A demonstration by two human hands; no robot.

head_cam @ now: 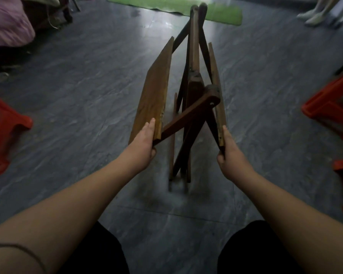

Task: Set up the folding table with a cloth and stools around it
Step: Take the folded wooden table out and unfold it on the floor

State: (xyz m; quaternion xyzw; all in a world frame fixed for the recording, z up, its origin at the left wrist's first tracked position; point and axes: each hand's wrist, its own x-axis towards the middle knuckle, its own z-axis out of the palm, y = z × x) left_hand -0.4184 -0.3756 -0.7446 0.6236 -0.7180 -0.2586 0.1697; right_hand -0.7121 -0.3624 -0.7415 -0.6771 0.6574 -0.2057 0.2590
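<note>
Head cam: folding table (156,91) half-folded, long axis away; left hand (145,141) & right hand (229,153) grip near ends.

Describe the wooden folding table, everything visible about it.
The brown wooden folding table stands half unfolded on the grey tiled floor. Two flat top panels tilt apart in a V, the left one lighter and grain-marked, the right one seen edge-on. Darker crossed legs and a pivoting brace sit between them, feet on the floor. The left hand grips the left panel's near corner; the right hand grips the right panel's near end.
</note>
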